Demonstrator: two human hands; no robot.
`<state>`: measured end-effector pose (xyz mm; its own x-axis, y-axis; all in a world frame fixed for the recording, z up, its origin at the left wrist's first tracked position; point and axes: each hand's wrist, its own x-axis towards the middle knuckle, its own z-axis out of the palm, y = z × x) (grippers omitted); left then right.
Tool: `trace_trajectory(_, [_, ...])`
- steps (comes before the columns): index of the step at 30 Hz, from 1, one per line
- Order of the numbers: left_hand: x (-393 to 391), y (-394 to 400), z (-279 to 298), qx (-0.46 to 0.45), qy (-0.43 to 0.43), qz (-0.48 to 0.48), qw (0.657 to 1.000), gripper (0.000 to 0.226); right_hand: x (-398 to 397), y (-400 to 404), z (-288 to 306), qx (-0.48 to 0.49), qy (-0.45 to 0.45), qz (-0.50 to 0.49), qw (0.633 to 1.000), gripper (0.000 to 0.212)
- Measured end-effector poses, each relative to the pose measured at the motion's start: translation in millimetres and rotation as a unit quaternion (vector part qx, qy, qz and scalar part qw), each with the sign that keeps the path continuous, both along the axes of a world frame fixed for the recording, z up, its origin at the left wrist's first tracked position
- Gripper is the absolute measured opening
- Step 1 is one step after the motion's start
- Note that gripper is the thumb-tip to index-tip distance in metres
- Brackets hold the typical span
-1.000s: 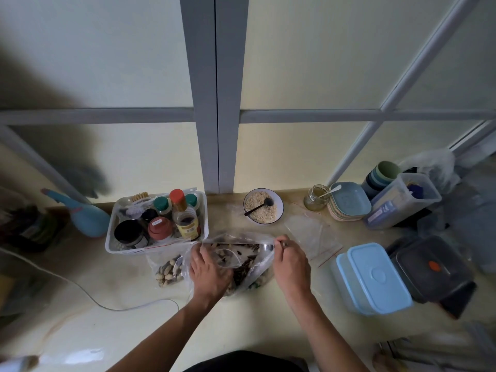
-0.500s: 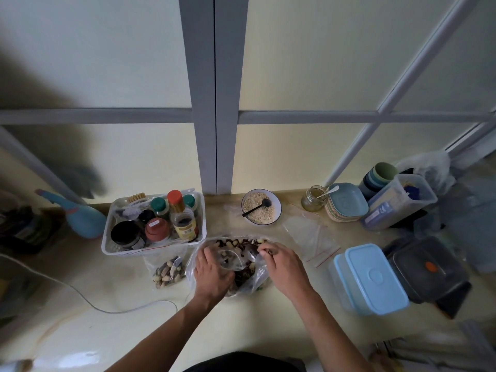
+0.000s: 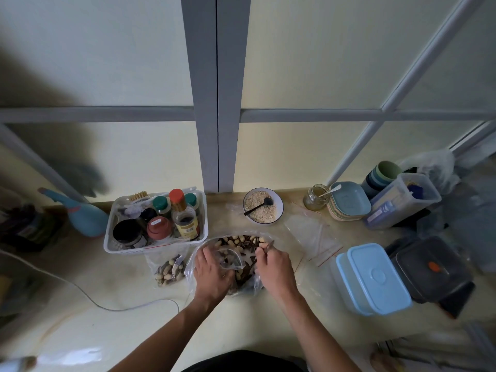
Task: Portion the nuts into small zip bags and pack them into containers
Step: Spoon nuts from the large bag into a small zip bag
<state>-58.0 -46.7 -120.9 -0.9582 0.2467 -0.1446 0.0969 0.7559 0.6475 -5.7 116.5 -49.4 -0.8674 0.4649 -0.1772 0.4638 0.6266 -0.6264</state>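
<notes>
— Pale yellow desk under a panelled window wall: what have you got closest to you?

— Your left hand (image 3: 213, 275) is curled into the mouth of the big bag of nuts (image 3: 236, 260), its grip closed on a small clear zip bag (image 3: 233, 260) held open inside. Your right hand (image 3: 275, 267) pinches something thin and metallic, probably a spoon, though the view is too small to be sure.

— So which step is this?

— Scooping, by the look of it: you're loading nuts into the small bag. One filled zip bag (image 3: 170, 269) already lies just left of the big bag.

— And next?

— You'd want to tip the scoop into the small bag's mouth without letting the film fold shut, then seal it. The light blue containers (image 3: 375, 280) sit lidded to your right, so a lid must come off before packing. Spare empty zip bags (image 3: 312, 234) lie between you and them.

— Farther back?

— A white basket of jars (image 3: 157, 222) and a bowl of oats (image 3: 263, 206) near the wall.
</notes>
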Motion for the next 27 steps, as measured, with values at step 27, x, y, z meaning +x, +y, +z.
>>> trace_trajectory(27, [-3.7, 0.4, 3.5, 0.023, -0.039, -0.007, 0.999, 0.086, 2.8, 9.0, 4.4, -0.348, 0.097, -0.277, 0.89, 0.029])
